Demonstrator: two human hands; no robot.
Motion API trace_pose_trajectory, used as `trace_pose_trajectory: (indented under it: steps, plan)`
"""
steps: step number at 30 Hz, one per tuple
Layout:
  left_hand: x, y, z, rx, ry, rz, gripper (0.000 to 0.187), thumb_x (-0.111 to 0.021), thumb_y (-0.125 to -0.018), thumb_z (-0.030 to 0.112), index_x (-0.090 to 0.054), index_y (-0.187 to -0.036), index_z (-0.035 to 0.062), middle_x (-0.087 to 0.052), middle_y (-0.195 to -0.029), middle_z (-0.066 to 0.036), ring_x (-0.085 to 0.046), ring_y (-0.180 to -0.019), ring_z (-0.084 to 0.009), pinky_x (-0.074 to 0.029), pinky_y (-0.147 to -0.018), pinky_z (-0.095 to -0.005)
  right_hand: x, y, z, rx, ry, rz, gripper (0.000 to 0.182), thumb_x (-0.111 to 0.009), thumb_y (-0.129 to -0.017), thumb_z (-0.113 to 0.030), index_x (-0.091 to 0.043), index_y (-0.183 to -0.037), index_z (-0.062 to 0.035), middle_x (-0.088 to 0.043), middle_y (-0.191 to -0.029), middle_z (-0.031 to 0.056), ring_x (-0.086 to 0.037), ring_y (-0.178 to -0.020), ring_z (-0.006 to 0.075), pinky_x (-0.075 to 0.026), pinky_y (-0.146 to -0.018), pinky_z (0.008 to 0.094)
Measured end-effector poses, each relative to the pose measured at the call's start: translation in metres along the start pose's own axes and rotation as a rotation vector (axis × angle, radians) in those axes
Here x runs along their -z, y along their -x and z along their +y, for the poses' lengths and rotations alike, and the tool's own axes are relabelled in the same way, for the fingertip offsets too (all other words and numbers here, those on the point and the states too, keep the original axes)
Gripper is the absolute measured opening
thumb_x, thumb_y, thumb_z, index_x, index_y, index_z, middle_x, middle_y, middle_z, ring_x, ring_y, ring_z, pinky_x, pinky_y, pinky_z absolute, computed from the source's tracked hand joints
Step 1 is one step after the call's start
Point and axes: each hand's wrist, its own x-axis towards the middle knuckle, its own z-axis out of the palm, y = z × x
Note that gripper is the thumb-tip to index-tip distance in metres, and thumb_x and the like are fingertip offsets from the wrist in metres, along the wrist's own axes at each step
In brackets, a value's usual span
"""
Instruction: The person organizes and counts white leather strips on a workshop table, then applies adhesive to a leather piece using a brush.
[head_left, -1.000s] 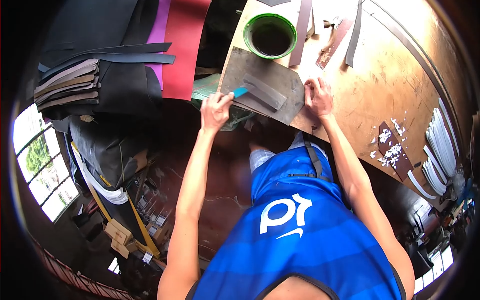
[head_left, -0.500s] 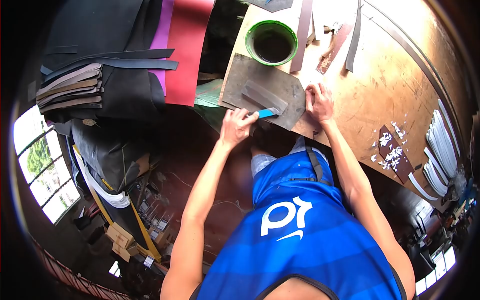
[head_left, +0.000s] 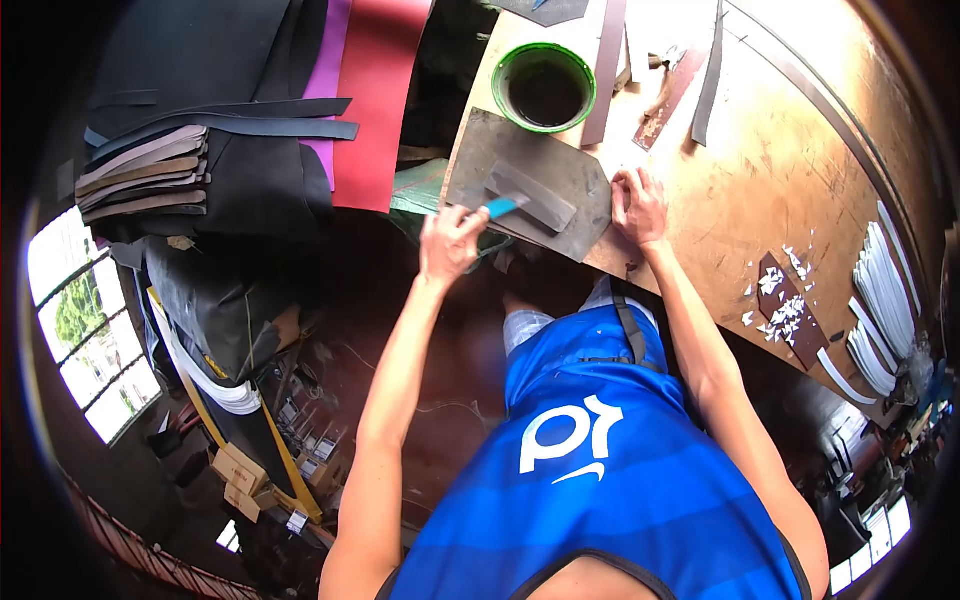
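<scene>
Closed around a blue-handled tool (head_left: 499,208), my left hand (head_left: 452,243) is at the near left edge of a dark flat slab (head_left: 590,180). The tool's pale tip points right over a long grey bar (head_left: 530,196) lying on the slab. Blur hides whether the tip is a blade or touches the bar. My right hand (head_left: 641,206) rests on the wooden table (head_left: 715,215) by the slab's right corner. Its fingers are curled, and what they grip, if anything, is hidden. Just beyond the slab stands a green-rimmed tub (head_left: 545,126) with dark contents.
Dark and maroon strips (head_left: 603,75) lie at the back. White scraps (head_left: 787,312) cover a maroon piece (head_left: 806,345) on the right, near bundled white strips (head_left: 884,290). Red sheet material (head_left: 375,110) and stacked strips (head_left: 150,175) are at left. The table's near edge runs before me.
My left hand has drawn the blue-handled tool left and slightly back, from the bar's near right end toward its middle left. My right hand has stayed in place.
</scene>
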Motion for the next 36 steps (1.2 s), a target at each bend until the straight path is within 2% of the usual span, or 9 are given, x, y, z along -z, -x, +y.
trace_pose_trajectory:
  steps: [2,8,12,15,20,22,24,30,36]
  plan:
    - [-0.014,0.004,0.026,-0.140,0.056,-0.022,0.021,-0.068,-0.081,0.015,-0.069,-0.101,0.0182,-0.058,-0.084,-0.002,-0.057,-0.077,-0.0218,-0.041,-0.067,-0.0372,0.000,0.002,-0.001,-0.019,-0.008,-0.006,0.011,-0.065,-0.080,-0.011,-0.060,-0.089,-0.0137,-0.057,-0.082,0.0045,-0.057,-0.080,0.0278,-0.044,-0.076,0.0394]
    - [0.005,-0.006,-0.006,0.045,-0.036,0.028,0.020,-0.068,-0.081,0.014,-0.069,-0.101,0.0172,-0.057,-0.078,-0.002,-0.057,-0.075,-0.0235,-0.041,-0.067,-0.0373,0.001,0.001,-0.001,0.004,-0.013,0.021,0.011,-0.065,-0.080,-0.011,-0.060,-0.089,-0.0131,-0.056,-0.081,0.0048,-0.057,-0.079,0.0279,-0.043,-0.074,0.0392]
    - [-0.013,0.006,0.022,-0.156,0.055,-0.051,0.024,-0.068,-0.080,0.015,-0.070,-0.103,0.0207,-0.058,-0.083,-0.003,-0.057,-0.080,-0.0226,-0.040,-0.068,-0.0377,0.003,0.003,0.000,-0.001,-0.011,0.012,0.011,-0.065,-0.080,-0.011,-0.060,-0.089,-0.0128,-0.055,-0.081,0.0053,-0.057,-0.080,0.0280,-0.043,-0.074,0.0392]
    - [0.017,-0.010,-0.018,0.058,-0.031,0.028,0.023,-0.067,-0.081,0.014,-0.068,-0.103,0.0188,-0.058,-0.081,-0.003,-0.057,-0.077,-0.0237,-0.040,-0.067,-0.0397,0.006,0.002,-0.004,-0.027,-0.014,-0.020,0.012,-0.065,-0.079,-0.011,-0.060,-0.089,-0.0121,-0.056,-0.083,0.0057,-0.057,-0.081,0.0281,-0.044,-0.075,0.0391]
    - [-0.017,0.006,0.029,-0.132,0.086,-0.054,0.030,-0.067,-0.078,0.014,-0.068,-0.107,0.0219,-0.055,-0.083,-0.002,-0.057,-0.079,-0.0224,-0.041,-0.069,-0.0387,0.001,0.002,0.000,-0.019,-0.030,-0.003,0.010,-0.064,-0.080,-0.012,-0.060,-0.089,-0.0127,-0.058,-0.083,0.0058,-0.057,-0.079,0.0288,-0.044,-0.075,0.0400]
    - [-0.007,0.000,0.010,-0.154,-0.001,-0.053,0.028,-0.066,-0.079,0.014,-0.068,-0.106,0.0211,-0.056,-0.084,-0.002,-0.056,-0.078,-0.0229,-0.041,-0.068,-0.0388,0.002,0.000,-0.002,-0.037,-0.018,-0.010,0.010,-0.064,-0.080,-0.012,-0.060,-0.089,-0.0129,-0.058,-0.083,0.0057,-0.057,-0.079,0.0288,-0.044,-0.075,0.0400]
    - [0.011,-0.010,-0.020,0.041,-0.073,-0.016,0.022,-0.064,-0.082,0.012,-0.069,-0.102,0.0200,-0.058,-0.085,-0.002,-0.057,-0.079,-0.0229,-0.040,-0.067,-0.0396,0.005,0.006,-0.003,-0.052,-0.012,-0.023,0.010,-0.064,-0.080,-0.012,-0.060,-0.090,-0.0130,-0.058,-0.083,0.0056,-0.057,-0.079,0.0289,-0.044,-0.075,0.0401]
    - [-0.013,0.000,0.028,-0.117,0.082,-0.073,0.025,-0.069,-0.080,0.017,-0.069,-0.105,0.0217,-0.057,-0.083,-0.001,-0.057,-0.080,-0.0211,-0.041,-0.070,-0.0373,0.002,0.003,0.001,-0.019,-0.026,0.000,0.012,-0.065,-0.078,-0.010,-0.060,-0.089,-0.0134,-0.056,-0.084,0.0045,-0.056,-0.079,0.0281,-0.043,-0.074,0.0395]
    - [0.012,-0.012,-0.012,0.052,-0.015,0.005,0.021,-0.068,-0.081,0.016,-0.069,-0.102,0.0180,-0.059,-0.079,-0.002,-0.057,-0.077,-0.0240,-0.041,-0.068,-0.0390,0.003,0.001,0.000,-0.016,0.013,-0.006,0.011,-0.065,-0.079,-0.012,-0.060,-0.089,-0.0131,-0.057,-0.084,0.0046,-0.057,-0.079,0.0274,-0.043,-0.073,0.0393]
